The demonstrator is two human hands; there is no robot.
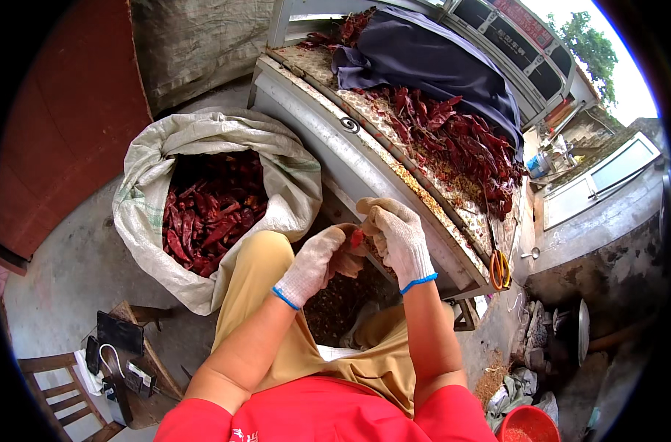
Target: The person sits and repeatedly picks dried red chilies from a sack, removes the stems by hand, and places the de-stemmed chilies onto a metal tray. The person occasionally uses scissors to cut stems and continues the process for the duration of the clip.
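Note:
My two hands, in white knit gloves with blue cuffs, meet over my lap beside the worktop's front edge. A bit of red dried chili pepper [357, 238] shows at the fingertips of my left hand [315, 259], which is closed on it. Just to the right, my right hand [399, 234] has its fingers curled in a pinch; what lies between them is hidden. On the worktop [453, 250] beyond lies a heap of dried chilies [453, 140], partly under a dark cloth [431, 59]. An open woven sack [291, 173] at my left holds many dried red chilies [210, 221].
Orange-handled scissors [500, 270] rest at the worktop's right end. A red basin [528, 425] stands at lower right. At lower left are a wooden chair [66, 398] and a small stand with a dark screen [120, 334]. A vehicle [512, 44] is parked behind.

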